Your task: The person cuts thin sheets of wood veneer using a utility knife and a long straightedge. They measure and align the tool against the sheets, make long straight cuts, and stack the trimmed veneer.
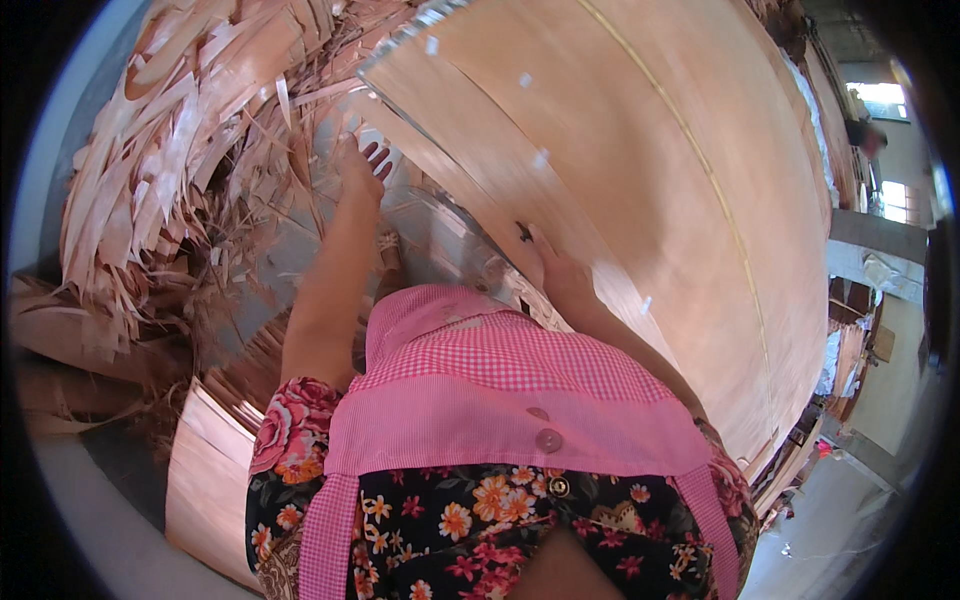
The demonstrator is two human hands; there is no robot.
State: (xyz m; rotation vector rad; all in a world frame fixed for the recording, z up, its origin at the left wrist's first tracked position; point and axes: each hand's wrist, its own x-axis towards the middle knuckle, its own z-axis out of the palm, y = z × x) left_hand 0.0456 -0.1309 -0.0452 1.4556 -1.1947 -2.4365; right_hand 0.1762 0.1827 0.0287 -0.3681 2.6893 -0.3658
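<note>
A big thin wood veneer sheet [640, 170] fills the upper right of the view, its near edge running diagonally. My right hand [556, 268] grips that near edge of the sheet, thumb on top. My left hand [358, 166] reaches forward with fingers spread, close to the sheet's far corner and to a pile of veneer scraps [170, 170]; I cannot see anything held in it. My pink checked apron [500, 380] covers the lower middle.
Torn veneer strips are heaped at the left and upper left. A stack of veneer sheets [205, 480] lies at the lower left. Grey floor shows around the edges. A distant person [868, 135] stands by bright windows at the upper right.
</note>
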